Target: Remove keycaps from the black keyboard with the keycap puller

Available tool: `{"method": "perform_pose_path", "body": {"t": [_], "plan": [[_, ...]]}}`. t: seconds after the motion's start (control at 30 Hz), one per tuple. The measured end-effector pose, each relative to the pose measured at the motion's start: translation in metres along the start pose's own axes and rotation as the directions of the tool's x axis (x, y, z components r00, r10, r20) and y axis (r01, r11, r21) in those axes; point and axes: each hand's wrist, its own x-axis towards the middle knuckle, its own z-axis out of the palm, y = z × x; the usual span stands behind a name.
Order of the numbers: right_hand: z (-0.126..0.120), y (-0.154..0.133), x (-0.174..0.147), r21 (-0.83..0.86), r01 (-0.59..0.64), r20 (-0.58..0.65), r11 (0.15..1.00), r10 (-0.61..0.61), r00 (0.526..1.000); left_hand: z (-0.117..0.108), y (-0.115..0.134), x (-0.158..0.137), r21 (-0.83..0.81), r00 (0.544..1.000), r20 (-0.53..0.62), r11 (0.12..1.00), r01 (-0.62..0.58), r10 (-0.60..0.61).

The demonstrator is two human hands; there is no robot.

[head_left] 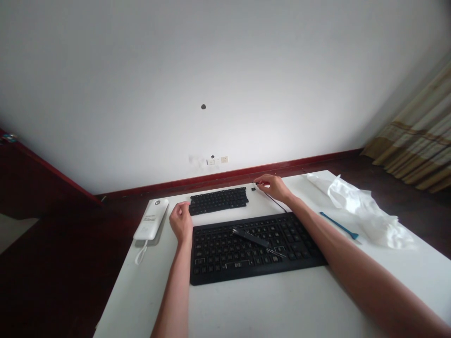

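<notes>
Our right hand (273, 185) pinches toward a small black keycap (253, 189) at 12 o'clock; whether it grips the thin cable (278, 203) we cannot tell. Our left hand (181, 220) is loosely curled, empty, beside the small keyboard (218, 200). A tool (252, 238) rests on the big keyboard (253, 249), kept within reach.

Bare forearms, left hand (181, 220), right hand (273, 186), no sleeves
</notes>
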Motion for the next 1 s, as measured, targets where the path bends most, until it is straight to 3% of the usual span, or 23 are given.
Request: {"method": "perform_pose_path", "body": {"t": [0.17, 0.4, 0.83, 1.0], "plan": [[-0.004, -0.01, -0.001, -0.041, -0.016, -0.03, 0.999, 0.015, 0.999, 0.0, 0.001, 0.0, 0.005, 1.0, 0.003, 1.0, -0.002, 0.002], [0.002, -0.001, -0.002, 0.048, -0.083, 0.062, 0.995, 0.08, 0.995, 0.0, -0.001, 0.0, 0.007, 1.0, 0.0, 1.0, 0.006, -0.006], [0.006, 0.001, 0.0, 0.136, -0.096, 0.088, 0.986, 0.084, 0.993, 0.0, 0.001, -0.001, 0.007, 1.0, 0.013, 1.0, 0.001, -0.001], [0.001, 0.0, 0.001, -0.011, -0.016, 0.04, 1.0, 0.017, 0.999, 0.0, 0.001, -0.001, 0.005, 1.0, 0.007, 1.0, -0.019, 0.019]]}}
